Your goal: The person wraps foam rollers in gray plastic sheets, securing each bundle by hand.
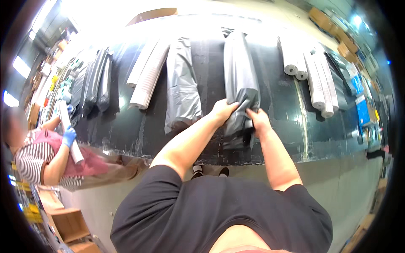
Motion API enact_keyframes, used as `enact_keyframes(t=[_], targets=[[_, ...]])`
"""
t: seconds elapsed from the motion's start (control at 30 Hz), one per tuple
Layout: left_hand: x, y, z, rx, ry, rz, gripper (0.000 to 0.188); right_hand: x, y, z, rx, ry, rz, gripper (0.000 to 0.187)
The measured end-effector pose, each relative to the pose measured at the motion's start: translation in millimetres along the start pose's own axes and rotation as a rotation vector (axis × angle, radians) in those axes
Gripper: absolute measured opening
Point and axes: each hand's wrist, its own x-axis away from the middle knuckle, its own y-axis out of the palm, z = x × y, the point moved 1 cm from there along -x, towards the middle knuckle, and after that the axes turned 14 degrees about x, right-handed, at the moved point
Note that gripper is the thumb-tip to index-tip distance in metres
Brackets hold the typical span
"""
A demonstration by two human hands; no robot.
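Observation:
Before me on the black table lies a long grey plastic mailing bag [240,67], filled out along its length. My left hand [223,111] is closed on the left side of its near end. The right hand [260,119] pinches the crumpled plastic on the other side. The bag's loose near edge [238,137] is dark and blurred, hanging toward the table's front. What fills the bag is hidden. Just left of it lies another grey plastic bag [181,88], wrinkled, its near end close to my left forearm.
White rolls [152,78] lie left of the bags, beside several dark wrapped bundles [98,82]. More white rolls [318,80] rest on the right, near a blue box [366,110]. At left, a gloved person [50,156] holds a white roll [69,130]. Cardboard boxes [69,225] stand below.

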Motion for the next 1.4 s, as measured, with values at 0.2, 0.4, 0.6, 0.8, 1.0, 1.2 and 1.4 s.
enact_keyframes(t=[0.2,0.4,0.6,0.8,1.0,1.2,1.4], targets=[[35.4,-24.8,-89.0,0.253,-0.239,-0.025,0.046,61.7,-21.8,53.5,0.123,0.255,-0.188,0.083],[2.6,-1.1,-56.4,0.493,-0.413,0.007,0.072,-4.3,4.7,19.4,-0.235,0.48,-0.3,0.051],[-38.9,2.3,-30.3,-0.338,0.358,0.104,0.045,-50.9,16.4,2.1,0.085,-0.271,0.099,0.03],[15.3,-19.4,-63.2,-0.87,0.485,-0.163,0.033,-6.1,-2.9,61.1,0.449,0.083,-0.093,0.033],[68.4,-29.9,-73.9,0.127,-0.344,-0.138,0.036,60.4,-35.6,45.7,0.259,0.205,-0.268,0.041],[143.1,-52.1,-140.7,0.481,-0.536,-0.021,0.033,146.2,-64.7,90.6,0.15,0.187,-0.132,0.039],[212.1,-41.2,-154.1,0.373,-0.559,-0.075,0.037,176.9,-73.0,94.4,0.415,0.101,-0.213,0.055]])
